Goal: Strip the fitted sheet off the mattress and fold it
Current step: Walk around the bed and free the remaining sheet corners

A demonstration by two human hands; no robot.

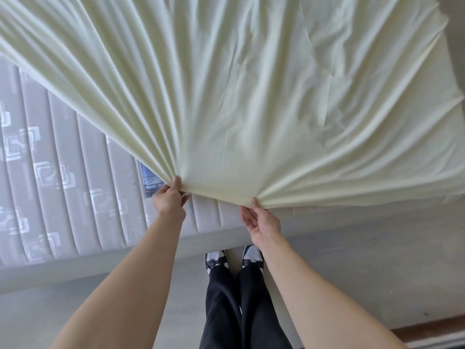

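I am pinching the sheet's (pixel 251 96) near edge with my left hand (pixel 169 197), thumb on top. My right hand (pixel 261 219) is holding the same hem with thumb over it and fingers fairly straight beneath. The sheet is fanning away from both hands, taut and lifted. Left of my left hand the mattress (pixel 63 159) is already showing bare (stripping looks roughly half done); folding is still to come.

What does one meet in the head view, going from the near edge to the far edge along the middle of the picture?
Black trousers → black and white shoes → quilted mattress, bare at its near edge → left hand and right hand, each holding the sheet's edge → pale sheet, gathered in folds.
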